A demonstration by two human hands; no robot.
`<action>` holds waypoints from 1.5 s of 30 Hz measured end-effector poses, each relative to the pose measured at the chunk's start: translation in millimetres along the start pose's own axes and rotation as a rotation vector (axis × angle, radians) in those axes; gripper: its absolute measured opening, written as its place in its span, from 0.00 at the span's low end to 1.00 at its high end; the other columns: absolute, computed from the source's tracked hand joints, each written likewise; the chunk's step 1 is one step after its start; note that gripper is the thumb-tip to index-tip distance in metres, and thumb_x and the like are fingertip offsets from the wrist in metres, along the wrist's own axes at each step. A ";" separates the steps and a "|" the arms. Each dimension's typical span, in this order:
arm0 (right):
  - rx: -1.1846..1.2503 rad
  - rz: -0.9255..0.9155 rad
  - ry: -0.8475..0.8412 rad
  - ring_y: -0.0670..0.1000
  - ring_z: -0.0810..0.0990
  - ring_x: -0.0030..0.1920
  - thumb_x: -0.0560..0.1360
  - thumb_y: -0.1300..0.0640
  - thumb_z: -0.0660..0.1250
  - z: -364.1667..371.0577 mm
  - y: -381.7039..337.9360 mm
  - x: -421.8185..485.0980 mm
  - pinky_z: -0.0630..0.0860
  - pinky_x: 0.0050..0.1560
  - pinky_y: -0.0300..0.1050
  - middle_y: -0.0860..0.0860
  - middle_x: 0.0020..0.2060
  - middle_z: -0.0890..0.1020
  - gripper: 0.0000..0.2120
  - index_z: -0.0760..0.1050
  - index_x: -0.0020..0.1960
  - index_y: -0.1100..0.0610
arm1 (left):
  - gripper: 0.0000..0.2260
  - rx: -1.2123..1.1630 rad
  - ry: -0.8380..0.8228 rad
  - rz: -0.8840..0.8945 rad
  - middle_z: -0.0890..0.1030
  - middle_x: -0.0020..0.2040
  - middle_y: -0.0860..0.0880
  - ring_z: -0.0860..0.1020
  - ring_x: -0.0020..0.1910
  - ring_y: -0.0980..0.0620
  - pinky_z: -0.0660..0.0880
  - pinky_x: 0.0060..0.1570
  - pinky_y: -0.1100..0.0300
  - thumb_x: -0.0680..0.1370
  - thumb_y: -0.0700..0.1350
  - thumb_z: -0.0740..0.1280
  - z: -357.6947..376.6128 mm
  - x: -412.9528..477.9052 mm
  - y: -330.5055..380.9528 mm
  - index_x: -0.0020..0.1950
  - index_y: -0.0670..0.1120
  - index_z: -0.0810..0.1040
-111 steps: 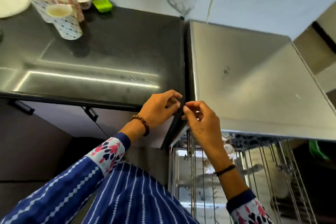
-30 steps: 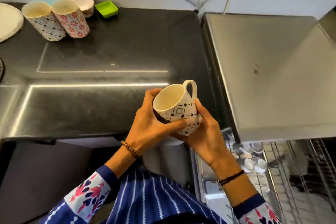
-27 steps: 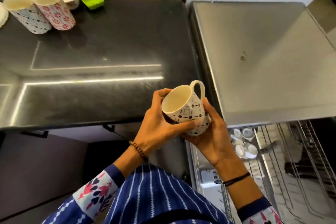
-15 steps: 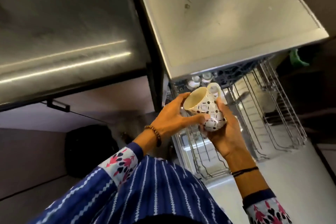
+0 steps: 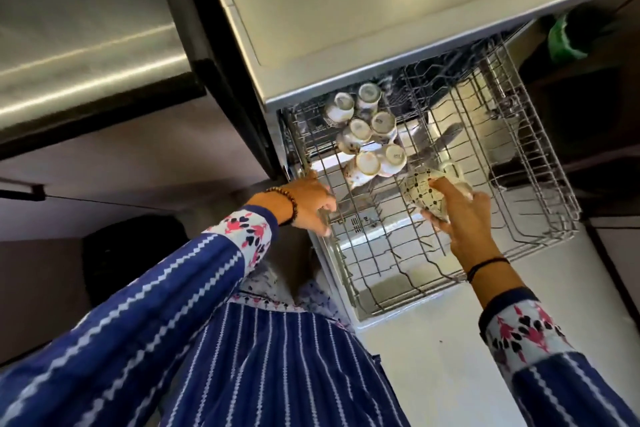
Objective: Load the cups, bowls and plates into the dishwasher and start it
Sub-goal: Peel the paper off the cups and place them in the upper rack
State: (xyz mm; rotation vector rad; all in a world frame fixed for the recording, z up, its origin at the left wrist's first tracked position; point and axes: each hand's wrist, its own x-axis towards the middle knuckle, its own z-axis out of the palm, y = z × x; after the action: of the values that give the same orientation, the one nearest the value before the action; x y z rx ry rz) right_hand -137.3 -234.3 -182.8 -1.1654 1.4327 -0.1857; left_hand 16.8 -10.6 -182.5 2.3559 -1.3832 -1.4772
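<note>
The dishwasher's wire rack (image 5: 540, 184) is pulled out below the steel worktop. My right hand (image 5: 464, 215) holds a white patterned mug (image 5: 424, 189) turned mouth-down over the middle of the rack, its handle pointing away from me. My left hand (image 5: 311, 204) rests on the rack's left rim with fingers curled over the wire. Several small white cups (image 5: 369, 135) sit upside down in the rack's back left corner, just beyond the mug.
The grey steel worktop (image 5: 381, 3) overhangs the back of the rack. The dark counter (image 5: 86, 38) runs to the left. A green object (image 5: 562, 42) sits in the dark at the upper right. Pale floor lies below the rack.
The mug has gone from both hands at counter height down into the rack, now upside down in my right hand alone. My left hand has let go and moved to the rack's left rim.
</note>
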 end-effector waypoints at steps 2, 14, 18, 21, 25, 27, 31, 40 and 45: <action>-0.123 -0.050 0.013 0.58 0.82 0.53 0.64 0.51 0.80 2.4 6.0 12.2 0.83 0.35 0.47 0.59 0.59 0.76 0.33 0.67 0.63 0.58 | 0.24 0.014 0.034 0.037 0.69 0.70 0.46 0.58 0.75 0.44 0.49 0.75 0.51 0.74 0.58 0.69 4.9 -1.7 -5.8 0.67 0.49 0.74; -0.599 -0.286 0.091 0.61 0.76 0.56 0.57 0.33 0.74 20.4 27.0 33.5 0.82 0.46 0.62 0.56 0.58 0.71 0.44 0.66 0.64 0.56 | 0.22 -0.101 0.110 0.052 0.59 0.77 0.46 0.46 0.78 0.48 0.42 0.74 0.55 0.75 0.54 0.70 13.6 -2.3 -9.1 0.67 0.50 0.74; -0.620 -0.322 0.120 0.61 0.76 0.56 0.58 0.32 0.73 26.1 24.4 29.8 0.81 0.48 0.63 0.56 0.60 0.72 0.44 0.65 0.65 0.54 | 0.21 -0.130 0.119 0.052 0.59 0.77 0.46 0.45 0.78 0.48 0.43 0.74 0.54 0.75 0.52 0.70 15.4 -1.7 -11.7 0.67 0.51 0.74; -0.646 -0.347 0.126 0.62 0.79 0.54 0.59 0.31 0.72 32.1 20.7 28.2 0.82 0.48 0.62 0.58 0.58 0.75 0.43 0.66 0.64 0.56 | 0.20 -0.129 0.117 0.048 0.59 0.78 0.47 0.44 0.78 0.47 0.45 0.74 0.52 0.75 0.52 0.70 16.4 -0.2 -13.6 0.67 0.52 0.74; -0.746 -0.353 0.124 0.63 0.78 0.56 0.66 0.38 0.76 39.0 21.0 32.8 0.80 0.53 0.60 0.61 0.60 0.76 0.39 0.67 0.65 0.60 | 0.20 -0.131 0.121 0.054 0.58 0.78 0.47 0.43 0.78 0.46 0.46 0.75 0.51 0.75 0.52 0.70 17.6 2.4 -14.7 0.66 0.53 0.74; -0.800 -0.340 0.100 0.64 0.78 0.57 0.66 0.39 0.78 42.5 22.4 36.1 0.80 0.54 0.59 0.62 0.60 0.76 0.39 0.68 0.66 0.59 | 0.20 -0.137 0.120 0.055 0.58 0.78 0.47 0.43 0.78 0.46 0.46 0.75 0.49 0.75 0.52 0.70 19.0 3.4 -16.3 0.66 0.53 0.74; -0.876 -0.351 0.031 0.64 0.75 0.60 0.68 0.46 0.79 51.1 25.6 34.8 0.76 0.57 0.56 0.63 0.64 0.72 0.37 0.68 0.71 0.55 | 0.20 -0.141 0.114 0.051 0.58 0.78 0.47 0.42 0.78 0.45 0.47 0.75 0.48 0.75 0.52 0.70 18.9 3.8 -15.8 0.66 0.53 0.74; -1.172 -0.465 -0.093 0.70 0.75 0.61 0.73 0.49 0.75 50.5 34.7 31.8 0.76 0.57 0.62 0.66 0.64 0.69 0.40 0.57 0.77 0.53 | 0.19 -0.163 0.137 0.071 0.59 0.78 0.46 0.44 0.78 0.49 0.41 0.73 0.56 0.76 0.50 0.70 16.7 -0.2 -11.9 0.66 0.51 0.74; -1.186 -0.499 -0.087 0.71 0.73 0.63 0.72 0.46 0.75 55.5 39.3 36.2 0.76 0.58 0.64 0.67 0.66 0.67 0.43 0.56 0.77 0.57 | 0.19 -0.183 0.163 0.098 0.62 0.76 0.47 0.47 0.77 0.53 0.40 0.68 0.65 0.76 0.49 0.69 16.1 -4.5 -9.9 0.67 0.49 0.74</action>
State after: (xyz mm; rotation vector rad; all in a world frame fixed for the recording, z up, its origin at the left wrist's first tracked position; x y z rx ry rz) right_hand -104.3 -213.4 -249.2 -2.4492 1.1052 0.4416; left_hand 10.8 5.0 -192.6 2.2080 -1.2479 -1.2947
